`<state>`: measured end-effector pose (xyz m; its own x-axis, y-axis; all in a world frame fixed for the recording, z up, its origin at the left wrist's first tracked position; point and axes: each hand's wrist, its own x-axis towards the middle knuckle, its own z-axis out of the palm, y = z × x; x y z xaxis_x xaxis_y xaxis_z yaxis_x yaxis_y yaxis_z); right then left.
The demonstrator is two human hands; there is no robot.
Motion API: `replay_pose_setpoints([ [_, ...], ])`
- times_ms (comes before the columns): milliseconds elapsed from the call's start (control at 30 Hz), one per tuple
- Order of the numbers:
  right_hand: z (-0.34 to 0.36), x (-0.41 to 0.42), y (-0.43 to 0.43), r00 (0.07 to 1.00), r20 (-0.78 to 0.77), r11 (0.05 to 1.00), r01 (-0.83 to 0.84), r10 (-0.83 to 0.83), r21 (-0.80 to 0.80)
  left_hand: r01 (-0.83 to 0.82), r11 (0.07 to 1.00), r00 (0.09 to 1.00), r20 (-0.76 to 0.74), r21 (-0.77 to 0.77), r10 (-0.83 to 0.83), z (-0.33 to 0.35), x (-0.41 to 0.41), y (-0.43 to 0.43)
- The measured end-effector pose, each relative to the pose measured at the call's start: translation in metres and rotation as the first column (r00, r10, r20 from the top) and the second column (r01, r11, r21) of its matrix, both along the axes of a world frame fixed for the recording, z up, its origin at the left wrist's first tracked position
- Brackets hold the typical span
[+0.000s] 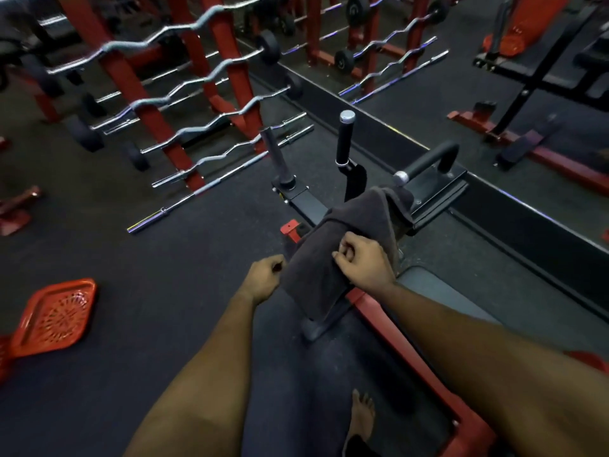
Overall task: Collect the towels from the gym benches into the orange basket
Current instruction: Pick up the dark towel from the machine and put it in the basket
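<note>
A dark grey towel [342, 239] lies draped over a black and red gym machine [431, 189] in the middle of the view. My right hand [362, 263] pinches the towel's near part from above. My left hand [265, 278] grips the towel's left edge. The orange basket [54, 316] lies on the floor at the far left, tilted, with its perforated bottom showing; no towel shows in it.
A red rack [171, 90] holding several curved barbells stands to the upper left, with a straight bar [197, 196] low on it. A mirror wall [461, 77] runs along the right. A red frame rail [412, 351] crosses below my right arm. My bare foot [362, 413] stands on black rubber floor.
</note>
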<state>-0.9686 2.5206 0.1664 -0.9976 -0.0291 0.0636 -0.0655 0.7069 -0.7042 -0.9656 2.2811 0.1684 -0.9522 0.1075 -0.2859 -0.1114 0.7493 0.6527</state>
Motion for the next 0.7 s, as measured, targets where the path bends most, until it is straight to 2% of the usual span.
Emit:
replay_pose_setpoints([
  [167,0.035,0.023,-0.042,0.980,0.074,0.976,-0.175,0.186,-0.132,-0.029,0.999,0.978,-0.205,0.017,0.032,0.072,-0.011,0.003],
  [233,0.065,0.028,-0.065,0.986,0.047,0.984,-0.153,0.158,-0.093,-0.001,1.000,0.958,-0.288,0.030,0.010,0.115,-0.013,0.005],
  [300,0.099,0.028,-0.083,0.996,-0.054,0.996,-0.078,0.077,-0.030,0.021,1.000,0.928,-0.371,0.023,-0.010,0.153,-0.013,0.003],
  [433,0.169,0.028,-0.114,0.983,-0.183,0.998,-0.022,0.033,0.062,0.049,0.997,0.842,-0.535,-0.061,-0.074,0.218,0.005,-0.025],
  [533,0.215,0.034,-0.141,0.968,-0.249,0.996,-0.003,0.025,0.088,-0.068,0.997,0.763,-0.646,-0.029,0.033,0.256,0.028,-0.066],
  [600,0.240,0.040,-0.158,0.959,-0.284,0.996,0.003,0.023,0.091,-0.192,0.981,0.673,-0.731,-0.024,0.114,0.268,0.043,-0.097],
  [700,0.265,0.040,-0.181,0.938,-0.346,0.992,0.019,0.024,0.121,-0.450,0.893,0.572,-0.761,0.019,0.305,0.279,0.064,-0.136],
])
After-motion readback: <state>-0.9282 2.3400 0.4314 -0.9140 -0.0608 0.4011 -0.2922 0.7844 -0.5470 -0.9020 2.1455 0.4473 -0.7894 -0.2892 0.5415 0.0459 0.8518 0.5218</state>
